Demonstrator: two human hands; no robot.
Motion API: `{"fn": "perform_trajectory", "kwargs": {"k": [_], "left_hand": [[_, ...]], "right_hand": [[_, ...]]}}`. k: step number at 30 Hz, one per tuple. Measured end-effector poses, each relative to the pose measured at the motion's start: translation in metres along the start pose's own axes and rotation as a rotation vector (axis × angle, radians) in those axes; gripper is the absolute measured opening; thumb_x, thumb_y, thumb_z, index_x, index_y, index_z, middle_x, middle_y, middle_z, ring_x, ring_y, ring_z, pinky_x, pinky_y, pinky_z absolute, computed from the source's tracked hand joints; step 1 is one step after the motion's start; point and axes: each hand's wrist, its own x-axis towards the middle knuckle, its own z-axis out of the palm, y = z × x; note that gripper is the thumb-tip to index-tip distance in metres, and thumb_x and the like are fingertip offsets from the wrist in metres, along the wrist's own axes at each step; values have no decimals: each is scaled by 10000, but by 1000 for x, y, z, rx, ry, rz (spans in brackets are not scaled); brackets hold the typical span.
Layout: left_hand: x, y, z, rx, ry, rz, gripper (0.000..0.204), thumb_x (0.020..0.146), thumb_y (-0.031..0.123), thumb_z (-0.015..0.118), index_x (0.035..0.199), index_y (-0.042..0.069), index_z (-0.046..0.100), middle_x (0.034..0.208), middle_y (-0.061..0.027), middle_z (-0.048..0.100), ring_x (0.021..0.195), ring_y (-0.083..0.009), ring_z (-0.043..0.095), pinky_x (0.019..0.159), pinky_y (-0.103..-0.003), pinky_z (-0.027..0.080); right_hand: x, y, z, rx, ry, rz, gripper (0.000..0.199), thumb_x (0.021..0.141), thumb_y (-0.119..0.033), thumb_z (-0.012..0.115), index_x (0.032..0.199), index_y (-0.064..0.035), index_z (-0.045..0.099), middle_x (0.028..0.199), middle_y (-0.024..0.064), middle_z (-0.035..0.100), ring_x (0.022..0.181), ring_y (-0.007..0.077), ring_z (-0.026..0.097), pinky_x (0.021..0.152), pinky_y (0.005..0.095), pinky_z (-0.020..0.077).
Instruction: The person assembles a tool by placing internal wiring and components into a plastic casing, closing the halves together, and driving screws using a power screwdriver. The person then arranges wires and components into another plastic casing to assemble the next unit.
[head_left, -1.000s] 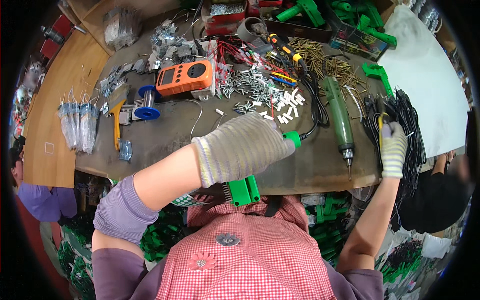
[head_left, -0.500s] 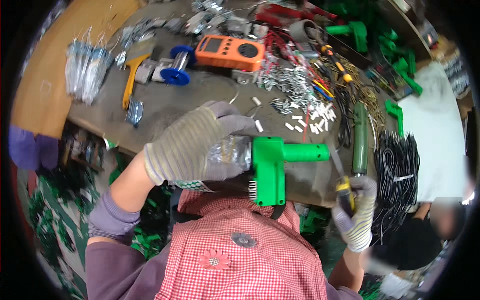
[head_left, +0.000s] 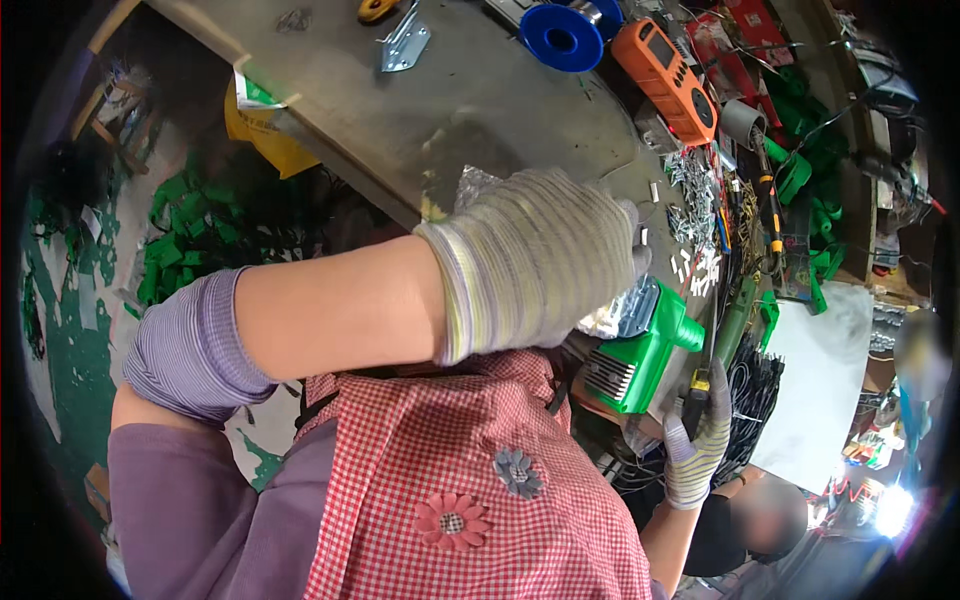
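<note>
My gloved left hand (head_left: 540, 255) reaches across in front of me, its fingers curled down and partly hidden. Its grip is on the clear, shiny end (head_left: 632, 308) of a green plastic gun-shaped housing (head_left: 652, 345), held at the table's near edge. A row of pale, comb-like teeth shows on the housing's lower side, and its round handle points right. Right of the housing, my gloved right hand (head_left: 700, 445) is closed around a screwdriver (head_left: 697, 392) with a yellow-and-black handle. Its thin shaft points up and away from me.
An orange multimeter (head_left: 665, 80) and a blue wire spool (head_left: 562, 38) lie at the back. White sleeves (head_left: 705, 270), metal terminals (head_left: 695, 190) and a green soldering-iron-like handle (head_left: 737, 315) are farther right. Black cables (head_left: 755, 400) hang beside a white board (head_left: 815, 370). Another person (head_left: 745, 525) sits at right.
My view has turned, so the table's things sit farther right. The left hand has moved right with the housing, which is now tilted and nearer the screwdriver. Both hands keep their holds.
</note>
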Motion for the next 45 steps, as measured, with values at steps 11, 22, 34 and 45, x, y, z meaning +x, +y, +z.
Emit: {"fn": "perform_trajectory", "kwargs": {"k": [11, 22, 34, 45], "left_hand": [[-19, -8, 15, 104, 209, -23, 750, 726, 394, 794, 1329, 14, 561, 1188, -116, 618, 1110, -303, 571, 898, -434, 522], [-24, 31, -14, -355, -206, -45, 563, 926, 463, 632, 1222, -14, 610, 840, -171, 670, 706, -293, 690, 652, -343, 568], [-21, 81, 131, -2578, -365, -434, 678, 870, 639, 667, 1200, 51, 590, 915, -163, 669, 665, -211, 645, 504, -302, 536], [-22, 78, 152, -2811, -456, -417, 805, 805, 711, 672, 1203, 15, 602, 889, -192, 689, 612, -263, 669, 457, -324, 543]], "right_hand": [[-3, -35, 1, -839, -260, -385, 544, 756, -94, 766, 1281, -69, 627, 1085, 163, 611, 942, 295, 633, 793, 372, 515], [-42, -16, -19, 424, 317, -141, 799, 750, 39, 669, 1508, -38, 431, 1317, 91, 568, 1062, 172, 586, 879, 274, 492], [-25, -77, -7, -446, 98, -379, 619, 652, -103, 784, 1248, -19, 638, 1008, 160, 637, 875, 311, 639, 796, 393, 516], [-20, -100, -6, -378, -118, -219, 563, 678, -200, 759, 1228, -98, 692, 906, 186, 660, 837, 339, 678, 755, 396, 547]]}}
